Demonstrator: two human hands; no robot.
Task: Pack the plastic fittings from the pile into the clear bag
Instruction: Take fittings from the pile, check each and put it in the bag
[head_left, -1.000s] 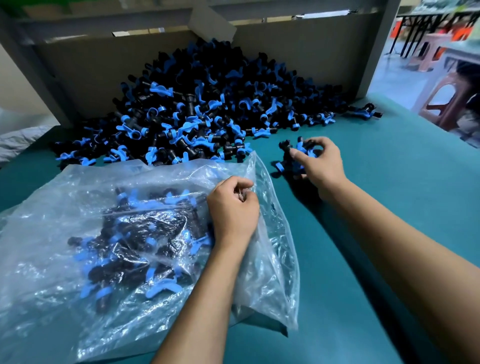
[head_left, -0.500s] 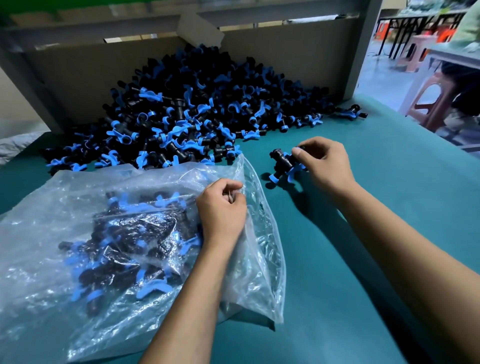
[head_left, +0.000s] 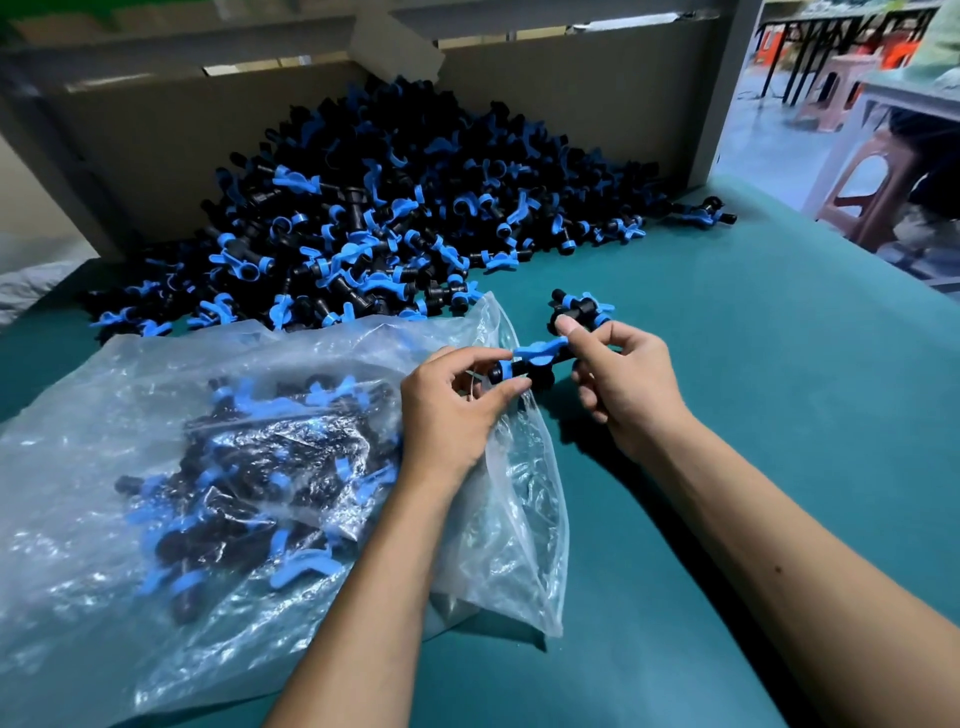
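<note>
Fittings, black with blue wing handles, lie heaped in a pile (head_left: 374, 223) at the back of the green table (head_left: 753, 415), with more already inside the clear bag (head_left: 171, 467) lying front left. Right hand (head_left: 631, 387) pinches a cluster of fittings (head_left: 563, 332) at the bag's mouth, while left hand (head_left: 454, 410) grips the bag's edge, its fingertips touching that cluster.

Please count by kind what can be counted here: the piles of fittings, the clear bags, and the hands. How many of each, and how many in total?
Pile of fittings: 1
Clear bag: 1
Hands: 2, the left hand and the right hand, both pinching one fitting
Total: 4
The single fittings are too many and too tangled to count.
</note>
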